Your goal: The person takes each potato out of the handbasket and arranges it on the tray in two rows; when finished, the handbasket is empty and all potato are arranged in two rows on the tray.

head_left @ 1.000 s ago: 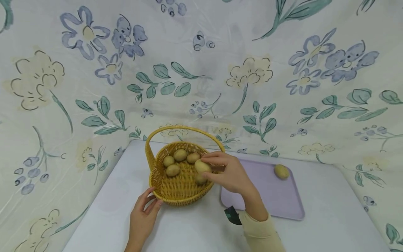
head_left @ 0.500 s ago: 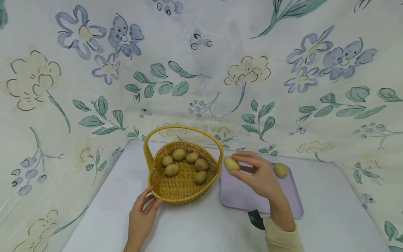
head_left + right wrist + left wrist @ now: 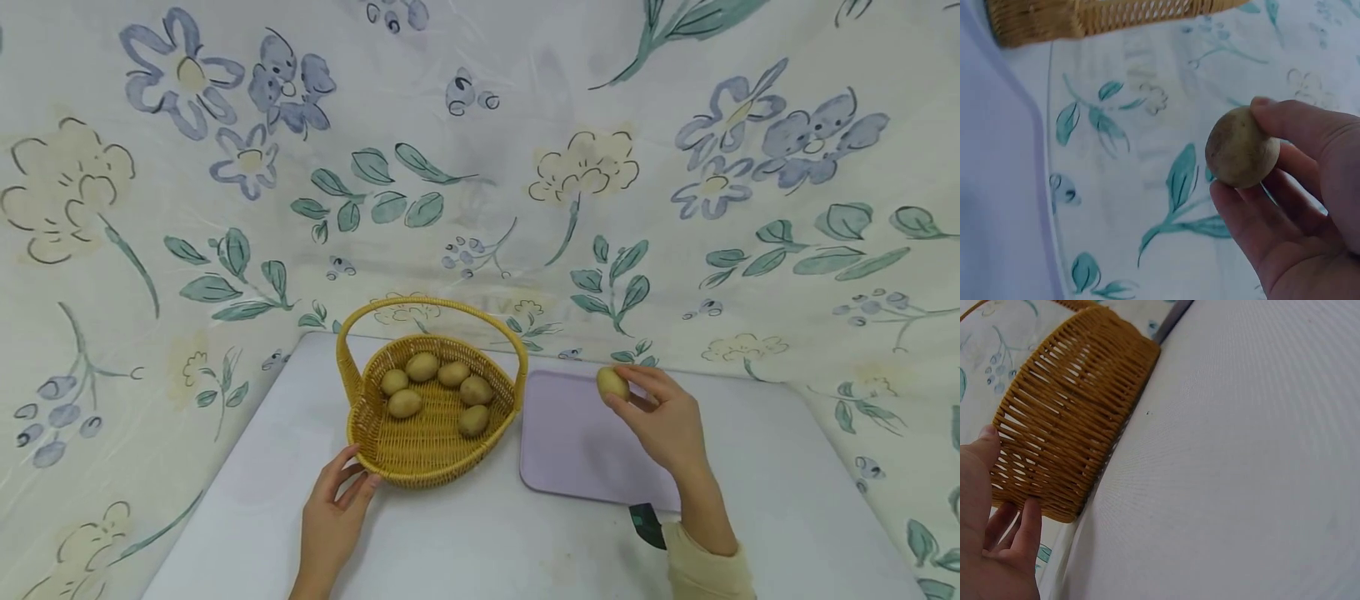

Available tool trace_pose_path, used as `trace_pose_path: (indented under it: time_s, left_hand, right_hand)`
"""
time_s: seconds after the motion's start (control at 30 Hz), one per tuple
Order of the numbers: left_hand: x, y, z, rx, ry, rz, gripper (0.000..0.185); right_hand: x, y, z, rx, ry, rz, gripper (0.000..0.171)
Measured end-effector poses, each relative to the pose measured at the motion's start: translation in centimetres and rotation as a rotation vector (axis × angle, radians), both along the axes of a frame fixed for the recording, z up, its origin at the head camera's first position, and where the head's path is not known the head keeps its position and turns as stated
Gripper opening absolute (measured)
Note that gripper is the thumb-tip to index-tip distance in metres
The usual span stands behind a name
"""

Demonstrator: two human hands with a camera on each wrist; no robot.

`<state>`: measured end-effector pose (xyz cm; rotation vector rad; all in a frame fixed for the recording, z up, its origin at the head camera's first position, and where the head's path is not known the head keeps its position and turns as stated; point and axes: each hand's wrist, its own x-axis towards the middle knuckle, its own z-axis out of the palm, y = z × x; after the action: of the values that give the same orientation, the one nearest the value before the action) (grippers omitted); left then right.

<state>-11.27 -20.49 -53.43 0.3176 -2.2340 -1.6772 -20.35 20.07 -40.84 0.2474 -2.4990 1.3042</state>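
My right hand (image 3: 667, 425) pinches a yellowish potato (image 3: 612, 384) between thumb and fingertips, held up over the lilac tray (image 3: 570, 454). Close up in the right wrist view, that potato (image 3: 1241, 148) shows a brownish patch. The wicker basket (image 3: 427, 481), with a tall arched handle, stands left of the tray. Several potatoes (image 3: 422, 367) lie inside it, along its back and right side. At its front left corner my left hand (image 3: 333, 512) holds the rim. In the left wrist view thumb and fingers are placed about the basket's wall (image 3: 1072, 412).
The white table (image 3: 480, 542) carries basket and tray. Behind it and at both sides hangs a flower-printed sheet (image 3: 480, 192). The basket's handle (image 3: 431, 302) arches high over its opening. A dark tab (image 3: 647, 527) sticks out by the right sleeve.
My right hand has carried its potato from over the basket rightward to above the tray. The potato lying on the tray is now hidden behind that hand. My left hand stays at the basket.
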Motion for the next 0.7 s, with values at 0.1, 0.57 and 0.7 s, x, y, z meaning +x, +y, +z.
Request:
trace_pose_path:
  time_s: [0.1, 0.57, 0.7]
  left_hand:
    - [0.0, 0.1, -0.1, 0.004, -0.011, -0.006, 0.056]
    - [0.1, -0.1, 0.3, 0.017, -0.02, -0.02, 0.056]
    - [0.1, -0.2, 0.1, 0.011, -0.025, -0.011, 0.057]
  right_hand:
    - [-0.5, 0.9, -0.6, 0.029, -0.006, -0.063, 0.041]
    - [-3.3, 3.6, -4.8, 0.138, -0.199, -0.302, 0.049]
    - [-4.1, 3.9, -5.8, 0.159, -0.228, -0.307, 0.048]
